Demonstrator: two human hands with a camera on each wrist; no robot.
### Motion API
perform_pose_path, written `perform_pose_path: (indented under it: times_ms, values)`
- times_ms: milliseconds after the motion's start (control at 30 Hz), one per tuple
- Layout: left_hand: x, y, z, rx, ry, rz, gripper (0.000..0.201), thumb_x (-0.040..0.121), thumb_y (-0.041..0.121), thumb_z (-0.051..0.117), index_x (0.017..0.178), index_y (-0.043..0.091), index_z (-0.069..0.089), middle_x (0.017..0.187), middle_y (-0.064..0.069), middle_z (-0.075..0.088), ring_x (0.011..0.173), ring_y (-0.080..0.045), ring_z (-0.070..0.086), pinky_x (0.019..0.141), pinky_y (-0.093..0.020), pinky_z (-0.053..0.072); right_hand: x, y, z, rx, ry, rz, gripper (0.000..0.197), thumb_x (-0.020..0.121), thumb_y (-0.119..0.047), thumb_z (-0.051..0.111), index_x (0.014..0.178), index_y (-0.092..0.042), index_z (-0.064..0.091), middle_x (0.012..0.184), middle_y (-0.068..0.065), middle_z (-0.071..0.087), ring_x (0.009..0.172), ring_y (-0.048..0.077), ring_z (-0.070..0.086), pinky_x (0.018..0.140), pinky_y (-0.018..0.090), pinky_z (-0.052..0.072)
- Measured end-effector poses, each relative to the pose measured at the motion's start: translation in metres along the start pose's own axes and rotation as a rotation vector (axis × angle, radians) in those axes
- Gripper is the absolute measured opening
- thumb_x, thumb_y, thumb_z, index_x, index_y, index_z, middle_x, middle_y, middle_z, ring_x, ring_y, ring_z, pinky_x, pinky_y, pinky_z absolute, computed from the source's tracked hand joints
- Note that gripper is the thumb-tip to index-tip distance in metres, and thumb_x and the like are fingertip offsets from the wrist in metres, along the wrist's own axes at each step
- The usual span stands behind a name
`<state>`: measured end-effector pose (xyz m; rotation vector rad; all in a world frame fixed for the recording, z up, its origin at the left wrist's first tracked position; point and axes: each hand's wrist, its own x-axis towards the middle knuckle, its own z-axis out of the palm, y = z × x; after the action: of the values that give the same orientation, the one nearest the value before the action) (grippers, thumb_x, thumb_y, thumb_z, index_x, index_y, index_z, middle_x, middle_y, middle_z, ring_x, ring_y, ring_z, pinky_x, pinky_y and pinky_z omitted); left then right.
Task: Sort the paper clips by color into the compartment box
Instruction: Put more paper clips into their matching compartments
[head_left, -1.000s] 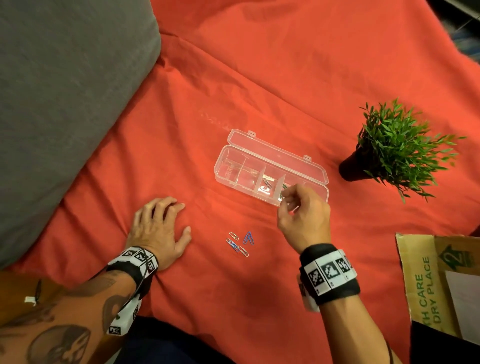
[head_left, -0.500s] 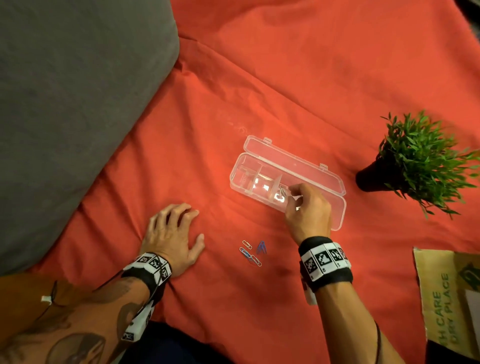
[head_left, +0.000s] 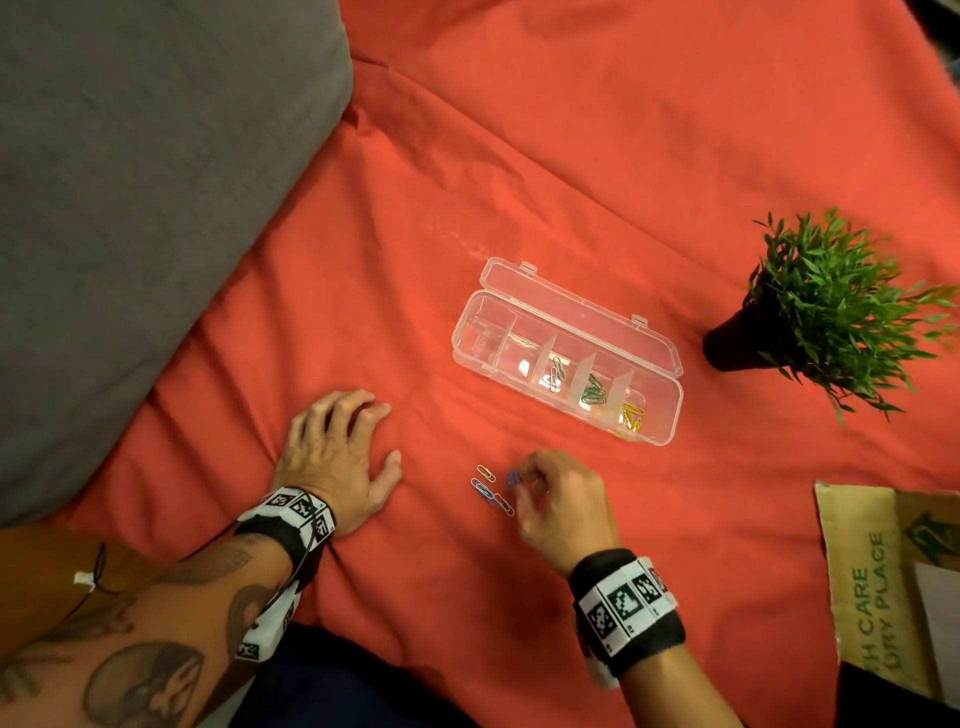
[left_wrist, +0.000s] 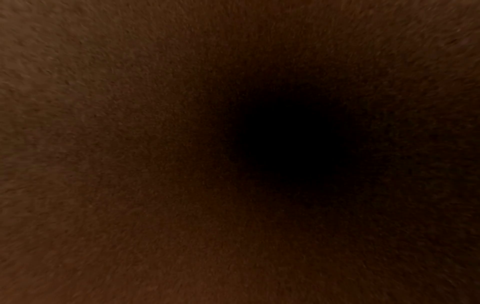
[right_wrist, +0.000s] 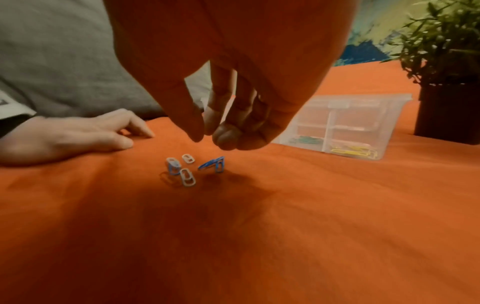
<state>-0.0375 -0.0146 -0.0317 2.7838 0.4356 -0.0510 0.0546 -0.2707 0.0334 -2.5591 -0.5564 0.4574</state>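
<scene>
The clear compartment box (head_left: 667, 440) (right_wrist: 389, 123) lies open on the red cloth. Silver clips (head_left: 557, 370), green clips (head_left: 592, 392) and yellow clips (head_left: 632, 415) each fill their own compartment; the two left compartments look empty. Several loose clips lie nearer me: a blue pair (head_left: 513, 478) (right_wrist: 213, 163) and white and blue ones (head_left: 485, 488) (right_wrist: 187, 176). My right hand (head_left: 522, 480) (right_wrist: 207, 136) hovers just above them, thumb and fingers curled together, holding nothing. My left hand (head_left: 337, 441) (right_wrist: 78, 137) lies flat on the cloth. The left wrist view is dark.
A small potted plant (head_left: 821, 312) stands right of the box. A grey cushion (head_left: 130, 182) fills the upper left. A cardboard piece (head_left: 883, 587) lies at the right edge. Red cloth (head_left: 519, 156) covers the surface.
My right hand left the box's middle compartment and came back toward me, down over the loose clips. The left hand stayed put.
</scene>
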Motion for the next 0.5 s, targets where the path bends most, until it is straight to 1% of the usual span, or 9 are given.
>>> perform_pose_path:
  times_ms: [67, 100, 167, 267, 367, 500]
  values:
    - [0.000, 0.000, 0.000, 0.001, -0.003, -0.003, 0.063, 0.080, 0.059, 0.050, 0.133, 0.025, 0.054, 0.142, 0.001, 0.049, 0.134, -0.030, 0.041, 0.107, -0.052, 0.036, -0.006, -0.001, 0.007, -0.044, -0.092, 0.013, 0.009, 0.075, -0.021, 0.054, 0.083, -0.024, 0.056, 0.080, -0.005, 0.059, 0.072, 0.024, 0.060, 0.064, 0.036, 0.050]
    - [0.000, 0.000, 0.000, 0.003, -0.005, -0.004, 0.063, 0.080, 0.059, 0.050, 0.133, 0.025, 0.053, 0.143, 0.001, 0.049, 0.134, -0.030, 0.041, 0.107, -0.052, 0.035, -0.009, -0.001, 0.010, -0.069, -0.132, 0.024, 0.010, 0.075, -0.022, 0.053, 0.085, -0.023, 0.056, 0.083, -0.003, 0.060, 0.074, 0.027, 0.061, 0.065, 0.039, 0.051]
    - [0.000, 0.000, 0.000, 0.008, -0.009, -0.007, 0.063, 0.081, 0.059, 0.050, 0.134, 0.025, 0.053, 0.143, 0.002, 0.048, 0.134, -0.030, 0.041, 0.107, -0.052, 0.035, -0.013, -0.003, 0.016, -0.120, -0.174, 0.044, 0.013, 0.077, -0.024, 0.055, 0.089, -0.021, 0.057, 0.088, 0.002, 0.062, 0.080, 0.033, 0.062, 0.066, 0.041, 0.052]
    - [0.000, 0.001, 0.000, 0.009, -0.002, -0.005, 0.063, 0.081, 0.059, 0.050, 0.133, 0.025, 0.053, 0.143, 0.001, 0.049, 0.134, -0.030, 0.042, 0.108, -0.052, 0.035, -0.015, -0.010, 0.023, -0.168, -0.169, 0.090, 0.016, 0.081, -0.023, 0.057, 0.096, -0.019, 0.059, 0.095, 0.007, 0.064, 0.086, 0.036, 0.064, 0.069, 0.042, 0.052]
    - [0.000, 0.002, -0.002, 0.009, -0.001, -0.002, 0.062, 0.081, 0.058, 0.050, 0.133, 0.025, 0.054, 0.143, 0.001, 0.049, 0.134, -0.030, 0.041, 0.106, -0.052, 0.036, -0.016, -0.016, 0.030, -0.178, -0.170, 0.119, 0.015, 0.083, -0.019, 0.051, 0.096, -0.017, 0.057, 0.100, 0.009, 0.064, 0.090, 0.039, 0.063, 0.070, 0.043, 0.050]
    - [0.000, 0.002, -0.003, 0.012, 0.002, -0.003, 0.061, 0.081, 0.058, 0.051, 0.133, 0.025, 0.054, 0.143, 0.002, 0.049, 0.134, -0.029, 0.041, 0.106, -0.051, 0.035, -0.016, -0.015, 0.033, -0.160, -0.156, 0.143, 0.029, 0.079, -0.020, 0.047, 0.105, -0.014, 0.059, 0.105, 0.011, 0.065, 0.092, 0.040, 0.063, 0.074, 0.043, 0.050]
